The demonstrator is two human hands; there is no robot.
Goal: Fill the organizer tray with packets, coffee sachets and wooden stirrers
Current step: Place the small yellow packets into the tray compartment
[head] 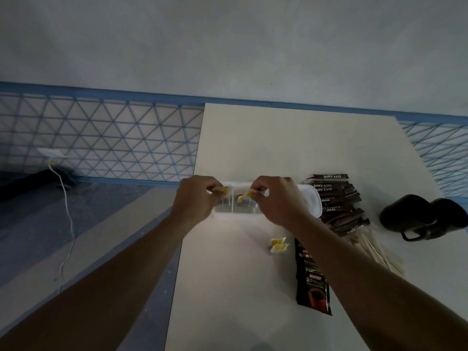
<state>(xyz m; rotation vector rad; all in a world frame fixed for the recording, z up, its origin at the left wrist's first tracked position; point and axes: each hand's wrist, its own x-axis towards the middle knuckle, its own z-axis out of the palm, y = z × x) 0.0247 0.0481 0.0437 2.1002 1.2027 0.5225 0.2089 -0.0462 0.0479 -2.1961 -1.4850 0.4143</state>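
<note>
Two small yellow packets are pinched in our hands above the organizer tray (313, 198), a white, divided box resting on the pale worktop (278, 138). Our left grip (196, 198) hovers at the tray's left end, thumb and fingers curled and pinching one yellow packet (220, 190) just over the leftmost compartment. Our right grip (276, 201) is over the tray's middle, its fingertips closed on a second yellow packet (248, 193) above the next compartment. Something small seems to stand inside that compartment already, but the hand hides too much for us to tell what.

On our side of the tray, near it, two loose yellow packets (278, 244) lie together on the worktop. Just right of those, black coffee sachets (312, 282) lie in a strip that runs towards us, partly under our right forearm. Right of the tray, close against its rounded end, brown sugar sticks (336, 198) lie in a fanned heap. Wooden stirrers (379, 252) lie nearer us than that heap, their far ends tucked beneath it. Farther right of the tray, well apart from it, are two black mugs (425, 216).
</note>
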